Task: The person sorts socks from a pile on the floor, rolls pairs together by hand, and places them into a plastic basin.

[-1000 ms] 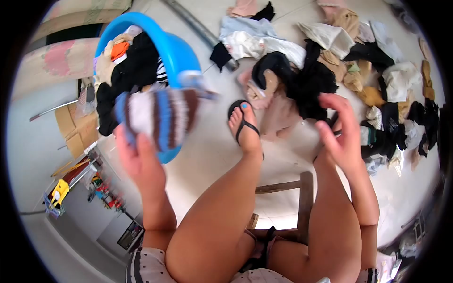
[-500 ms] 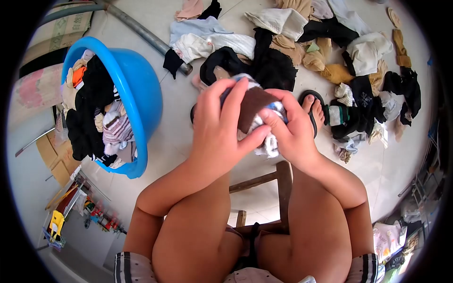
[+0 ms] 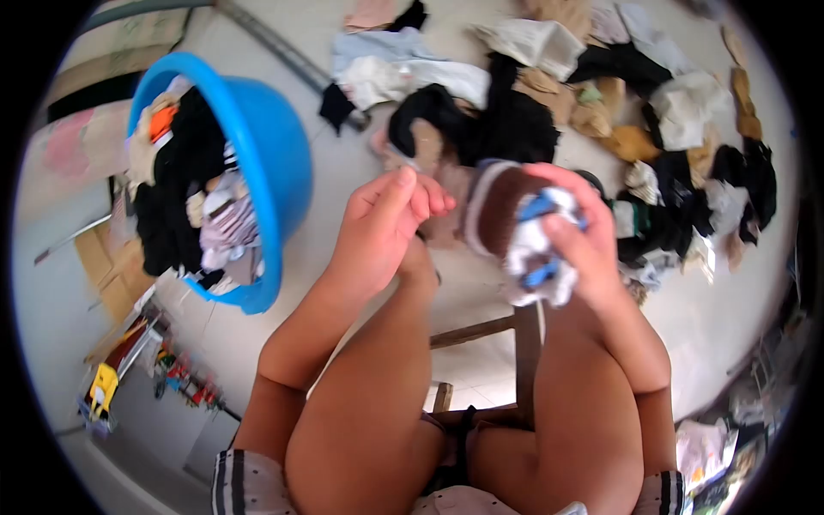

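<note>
Two bare legs point(image 3: 360, 395) lie nearest, spread apart, with striped, spotted cloth point(image 3: 257, 485) at the hips and a wooden frame point(image 3: 525, 352) visible between them. Above the knees, the right hand point(image 3: 592, 227) grips a rolled bundle point(image 3: 499, 210) of brown, white and blue fabric, its thumb and fingers closed around the right side; the picture is blurred there. Just beside it, well clear of the bundle, the left hand point(image 3: 378, 232) is raised with the fingers curled and the thumb pointing up; whether it pinches anything I cannot tell.

Beyond the hands, on the pale floor point(image 3: 335, 184), black garments point(image 3: 515, 124) lie in a heap, with a mustard piece point(image 3: 631, 143) and a white cloth point(image 3: 687, 112) to the right. On the left, a blue tub point(image 3: 279, 163) leans with its mouth toward the left, filled with black clothes point(image 3: 176, 193), a striped piece point(image 3: 230, 225) and something orange point(image 3: 161, 124). Farther off, a metal pipe point(image 3: 283, 51) lies diagonally on the floor.
</note>
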### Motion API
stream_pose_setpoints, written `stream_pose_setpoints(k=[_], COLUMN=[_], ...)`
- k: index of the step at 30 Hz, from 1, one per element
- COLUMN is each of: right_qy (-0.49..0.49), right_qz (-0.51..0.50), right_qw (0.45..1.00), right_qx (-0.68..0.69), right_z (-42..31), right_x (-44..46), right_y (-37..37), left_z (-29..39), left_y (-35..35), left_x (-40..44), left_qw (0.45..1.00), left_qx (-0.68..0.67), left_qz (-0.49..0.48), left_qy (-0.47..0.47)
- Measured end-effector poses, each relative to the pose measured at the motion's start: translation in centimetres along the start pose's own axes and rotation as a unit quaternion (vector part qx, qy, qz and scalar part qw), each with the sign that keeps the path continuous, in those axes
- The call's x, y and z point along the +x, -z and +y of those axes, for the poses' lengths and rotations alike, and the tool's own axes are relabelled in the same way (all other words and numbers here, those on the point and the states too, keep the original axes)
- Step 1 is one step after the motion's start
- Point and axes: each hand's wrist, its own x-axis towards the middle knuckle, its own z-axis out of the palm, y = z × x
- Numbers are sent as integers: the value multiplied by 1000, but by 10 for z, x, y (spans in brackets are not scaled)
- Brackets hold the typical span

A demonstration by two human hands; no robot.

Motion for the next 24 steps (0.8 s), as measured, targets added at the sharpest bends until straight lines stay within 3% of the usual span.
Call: stream_pose_setpoints(k=[1,2,3,4,5,7,8,10,11,13,15,16,17,19,20,21,24], right_qy=[-4,7,17,26,34,32,37,42,36,26,15,2,3,-7,-5,-6,-27], right_qz=[23,37,54,70,90,97,100,102,88,73,64,53,47,52,37,36,26], right_qw=[999,999,998,997,995,995,994,994,995,996,991,997,997,998,999,999,999], right_qx=[-31,-26,-23,-13,-5,2,-7,-17,-33,-52,-115,-63,-64,-24,-20,-23,-13], right_z=[2,6,10,9,6,6,6,8,11,16,19,19,19,20,21,22,27], right_x=[-2,-3,-3,-2,-2,-1,0,2,1,2,5,8,10,15,16,18,21], right_y=[3,7,10,7,6,9,6,2,1,0,-3,-10,-16,-25,-26,-27,-29], left_z=[10,20,33,47,59,58,54,43,33,28,34,50,58,67,63,48,26], left_y=[7,24,45,65,84,139,153,173,182,170,163,148,143,130,146,161,152], left_x=[-5,-13,-19,-25,-35,-50,-56,-65,-68,-74,-82,-81,-82,-79,-85,-81,-86], left_qw=[998,966,871,722,566,520,518,656,692,661,788,885,890,929,943,938,937], left_qx=[-17,200,394,561,702,740,741,656,629,636,397,184,129,-109,-289,-343,-346], left_qz=[9,104,193,267,316,373,375,374,353,373,427,383,406,340,155,-28,29], left_qy=[-52,-122,-221,-303,-294,-206,-205,18,-38,-139,-197,-187,-161,-94,-55,-38,-31])
